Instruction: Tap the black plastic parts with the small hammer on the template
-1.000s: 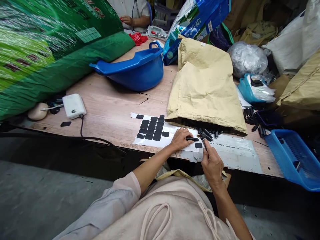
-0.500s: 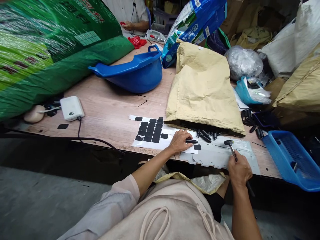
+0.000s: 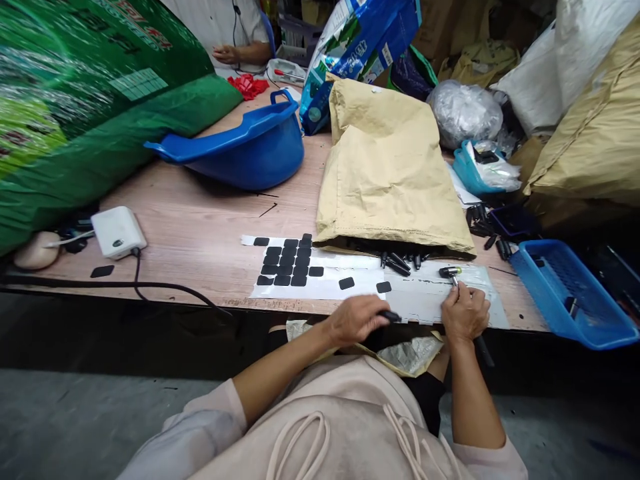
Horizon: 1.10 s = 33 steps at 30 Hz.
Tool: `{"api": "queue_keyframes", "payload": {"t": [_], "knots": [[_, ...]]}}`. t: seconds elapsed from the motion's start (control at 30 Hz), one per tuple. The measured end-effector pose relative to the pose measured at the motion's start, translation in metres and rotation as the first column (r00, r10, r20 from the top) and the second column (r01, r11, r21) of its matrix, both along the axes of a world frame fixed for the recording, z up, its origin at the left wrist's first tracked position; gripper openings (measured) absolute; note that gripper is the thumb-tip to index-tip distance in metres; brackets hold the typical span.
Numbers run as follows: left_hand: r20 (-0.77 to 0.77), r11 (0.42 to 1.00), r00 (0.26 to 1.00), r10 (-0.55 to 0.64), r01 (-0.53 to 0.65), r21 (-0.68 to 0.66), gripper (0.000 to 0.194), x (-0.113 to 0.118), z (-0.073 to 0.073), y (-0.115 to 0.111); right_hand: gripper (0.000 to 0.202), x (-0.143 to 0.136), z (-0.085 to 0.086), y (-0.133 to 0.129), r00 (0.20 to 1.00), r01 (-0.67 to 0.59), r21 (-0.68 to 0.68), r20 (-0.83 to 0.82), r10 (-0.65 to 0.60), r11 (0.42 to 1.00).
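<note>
My left hand [image 3: 357,320] is closed on a small black cylindrical part [image 3: 391,316] at the table's front edge. Closed around the shaft of a small hammer [image 3: 450,272] is my right hand [image 3: 465,312], and the hammer's head rests over the grey sheet [image 3: 425,293]. Rows of black rounded patches [image 3: 285,262] lie on a white sheet [image 3: 325,288], left of my hands. Several black parts [image 3: 399,262] spill from the mouth of a tan paper sack [image 3: 387,173].
A blue basket [image 3: 575,300] stands at the right edge. Behind are a blue basin [image 3: 250,157], a large green bag [image 3: 110,120] and a white box [image 3: 119,232] with a cable. Across the table a person's hand [image 3: 227,54] shows.
My left hand has drawn back toward the table's front edge with the black part, uncovering a loose black patch on the white sheet. The whole view has shifted a little.
</note>
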<state>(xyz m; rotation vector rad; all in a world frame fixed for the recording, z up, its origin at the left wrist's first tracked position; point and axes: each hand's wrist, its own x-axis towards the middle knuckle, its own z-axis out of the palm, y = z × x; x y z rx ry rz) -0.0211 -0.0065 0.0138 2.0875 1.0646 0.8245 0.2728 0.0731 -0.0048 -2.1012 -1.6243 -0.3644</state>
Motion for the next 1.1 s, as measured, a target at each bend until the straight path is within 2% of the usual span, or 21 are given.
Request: {"api": "queue_keyframes", "payload": {"t": [0.07, 0.1, 0.17, 0.23, 0.3, 0.33, 0.43, 0.53, 0.6, 0.67, 0.7, 0.77, 0.83, 0.9, 0.97, 1.1], "knots": [[-0.054, 0.977, 0.991, -0.124, 0.113, -0.179, 0.038, 0.01, -0.007, -0.025, 0.033, 0.0, 0.0, 0.0, 1.0, 0.008, -0.01, 0.004, -0.008, 1.0], [-0.111, 0.952, 0.984, -0.136, 0.099, -0.289, 0.036, 0.013, -0.012, -0.034, 0.033, 0.0, 0.0, 0.0, 1.0, 0.01, -0.015, 0.007, -0.01, 1.0], [-0.254, 0.864, 0.963, -0.093, -0.049, -0.501, 0.036, 0.018, -0.025, -0.044, 0.033, 0.0, 0.0, 0.0, 1.0, 0.01, -0.02, 0.015, -0.01, 1.0], [-0.37, 0.731, 0.927, -0.069, -0.205, -0.651, 0.042, 0.02, -0.037, -0.046, 0.033, 0.001, -0.001, 0.0, 1.0, 0.004, -0.016, 0.024, -0.004, 1.0], [-0.414, 0.641, 0.906, -0.09, -0.265, -0.72, 0.05, 0.019, -0.044, -0.044, 0.032, 0.001, -0.001, 0.0, 0.999, 0.001, -0.005, 0.032, -0.001, 1.0], [-0.416, 0.629, 0.903, -0.105, -0.264, -0.731, 0.054, 0.019, -0.045, -0.043, 0.032, 0.002, -0.001, 0.0, 0.999, 0.002, 0.002, 0.037, -0.002, 1.0], [-0.413, 0.663, 0.893, -0.181, -0.199, -0.721, 0.059, 0.02, -0.034, -0.044, 0.031, 0.002, -0.002, 0.0, 0.999, 0.002, 0.014, 0.051, -0.003, 1.0], [-0.371, 0.757, 0.902, -0.221, -0.081, -0.648, 0.04, 0.023, -0.005, -0.04, 0.031, 0.001, -0.002, 0.0, 0.998, 0.001, 0.011, 0.057, -0.002, 1.0], [-0.314, 0.832, 0.941, -0.126, -0.072, -0.551, 0.027, 0.025, 0.019, -0.027, 0.032, 0.001, -0.002, 0.0, 0.999, 0.004, 0.006, 0.053, -0.005, 1.0], [-0.289, 0.877, 0.955, 0.071, -0.198, -0.438, 0.026, 0.026, 0.04, -0.001, 0.032, 0.001, -0.002, 0.0, 0.999, 0.004, 0.005, 0.041, -0.004, 1.0], [-0.296, 0.879, 0.935, 0.197, -0.302, -0.368, 0.027, 0.026, 0.047, 0.015, 0.032, 0.001, -0.002, 0.0, 0.999, 0.002, 0.005, 0.033, -0.002, 1.0], [-0.314, 0.842, 0.86, 0.403, -0.483, -0.242, 0.026, 0.027, 0.056, 0.051, 0.033, 0.0, -0.002, 0.0, 1.0, 0.0, 0.002, 0.018, 0.0, 1.0], [-0.352, 0.784, 0.782, 0.515, -0.595, -0.174, 0.026, 0.028, 0.057, 0.084, 0.033, -0.001, 0.0, -0.001, 1.0, -0.004, -0.002, 0.008, 0.004, 1.0], [-0.41, 0.744, 0.732, 0.544, -0.647, -0.166, 0.033, 0.031, 0.053, 0.108, 0.034, -0.002, 0.001, -0.002, 1.0, -0.011, 0.002, -0.003, 0.011, 1.0], [-0.456, 0.722, 0.709, 0.538, -0.667, -0.183, 0.039, 0.033, 0.047, 0.122, 0.034, -0.003, 0.002, -0.002, 1.0, -0.019, 0.013, -0.015, 0.019, 1.0], [-0.437, 0.69, 0.703, 0.561, -0.689, -0.223, 0.033, 0.036, 0.041, 0.128, 0.033, -0.003, 0.003, -0.003, 0.999, -0.02, 0.02, -0.028, 0.021, 1.0]]}}
